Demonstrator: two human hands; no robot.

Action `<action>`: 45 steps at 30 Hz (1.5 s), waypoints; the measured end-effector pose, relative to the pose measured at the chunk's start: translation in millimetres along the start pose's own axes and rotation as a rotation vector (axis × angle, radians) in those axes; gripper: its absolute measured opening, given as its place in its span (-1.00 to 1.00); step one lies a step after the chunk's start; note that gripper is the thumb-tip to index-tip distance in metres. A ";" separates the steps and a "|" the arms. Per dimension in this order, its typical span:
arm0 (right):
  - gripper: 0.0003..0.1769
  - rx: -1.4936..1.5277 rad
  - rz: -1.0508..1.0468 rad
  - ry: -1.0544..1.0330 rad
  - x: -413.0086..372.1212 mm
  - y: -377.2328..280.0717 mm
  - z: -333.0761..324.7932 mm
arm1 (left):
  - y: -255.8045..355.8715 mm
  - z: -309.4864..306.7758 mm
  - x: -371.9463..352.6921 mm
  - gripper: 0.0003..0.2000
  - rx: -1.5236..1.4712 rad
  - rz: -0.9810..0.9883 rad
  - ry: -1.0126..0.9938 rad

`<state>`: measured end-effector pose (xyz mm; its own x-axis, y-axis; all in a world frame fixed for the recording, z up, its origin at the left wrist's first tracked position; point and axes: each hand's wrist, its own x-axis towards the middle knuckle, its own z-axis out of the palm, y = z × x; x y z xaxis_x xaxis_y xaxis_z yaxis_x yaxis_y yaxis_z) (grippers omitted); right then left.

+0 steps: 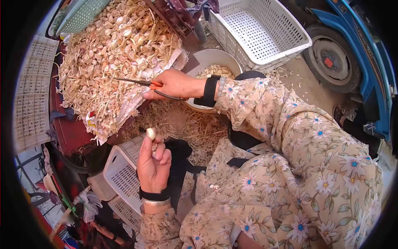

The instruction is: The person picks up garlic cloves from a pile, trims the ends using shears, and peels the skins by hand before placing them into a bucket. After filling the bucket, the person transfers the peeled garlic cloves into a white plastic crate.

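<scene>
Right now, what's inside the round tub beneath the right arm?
The round tub holds pale garlic cloves. The black wristband and flowered sleeve hide part of it; what lies there, or beneath the top layer, can't be seen.

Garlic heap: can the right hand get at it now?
Probably yes: the right hand appears right by the garlic heap, nothing visible blocking it, though scissors occupy its grip.

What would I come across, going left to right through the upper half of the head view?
White plastic crate → garlic heap → round basin of pale cloves → vehicle wheel.
</scene>
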<state>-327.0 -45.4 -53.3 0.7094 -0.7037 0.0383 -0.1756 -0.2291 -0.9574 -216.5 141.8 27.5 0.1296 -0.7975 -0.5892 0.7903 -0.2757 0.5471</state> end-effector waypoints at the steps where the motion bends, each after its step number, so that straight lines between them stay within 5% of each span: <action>1: -0.36 0.015 0.003 0.014 -2.2 -2.3 -0.3 | -13.0 6.2 16.7 -0.83 0.102 -0.029 -0.006; 5: -0.36 0.070 0.088 0.049 1.6 0.9 -9.0 | -37.8 35.2 47.6 -0.53 0.468 -0.067 0.055; 8: -0.37 0.158 0.118 0.037 2.2 1.9 -7.1 | -3.5 12.9 35.2 -0.60 0.518 0.136 0.120; 11: -0.38 0.123 0.070 0.049 4.2 3.9 -2.6 | 54.3 -51.7 7.2 -0.68 0.725 0.435 0.404; 15: -0.32 0.088 0.072 0.068 4.9 1.9 -7.3 | 127.8 -187.2 -54.9 -0.73 1.385 0.391 0.835; 17: -0.32 0.129 0.039 0.095 3.2 0.8 -8.6 | 173.6 -276.0 -86.2 -0.72 1.963 -0.024 0.875; 20: -0.33 0.135 0.053 0.118 5.5 0.8 -10.2 | 161.8 -198.2 -47.9 -0.74 2.019 0.404 0.847; 21: -0.32 0.150 0.075 0.106 6.8 2.5 -9.7 | 161.0 -172.4 -18.0 -0.75 1.771 0.593 0.659; 22: -0.32 0.147 0.072 0.107 7.6 4.1 -11.5 | 158.4 -139.7 12.0 -0.77 1.537 0.521 0.621; 23: -0.31 0.145 0.069 0.106 8.2 5.0 -11.6 | 152.0 -110.2 43.4 -0.78 1.593 0.654 0.500; 24: -0.30 0.145 0.066 0.103 8.5 4.3 -10.9 | 134.7 -62.6 66.4 -0.79 1.359 0.579 0.461; 27: -0.32 0.169 0.088 0.122 7.0 0.5 -9.4 | 118.3 -17.8 150.6 -0.79 1.503 0.706 0.158; 31: -0.27 0.243 0.078 0.111 9.9 4.8 -7.7 | 95.1 23.3 210.3 -0.74 1.746 0.693 0.180; 39: -0.26 0.230 0.077 0.100 8.5 1.6 -6.7 | 102.7 9.1 207.2 -0.70 1.858 0.598 0.133; 45: -0.26 0.220 0.053 0.103 3.8 -1.5 -9.5 | 99.0 -2.7 211.7 -0.77 1.619 0.636 0.035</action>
<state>-330.5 -54.1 -49.1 0.6276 -0.7785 0.0041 -0.0498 -0.0454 -0.9977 -109.2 -52.9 -44.7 0.1856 -0.9806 -0.0634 -0.7309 -0.1809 0.6581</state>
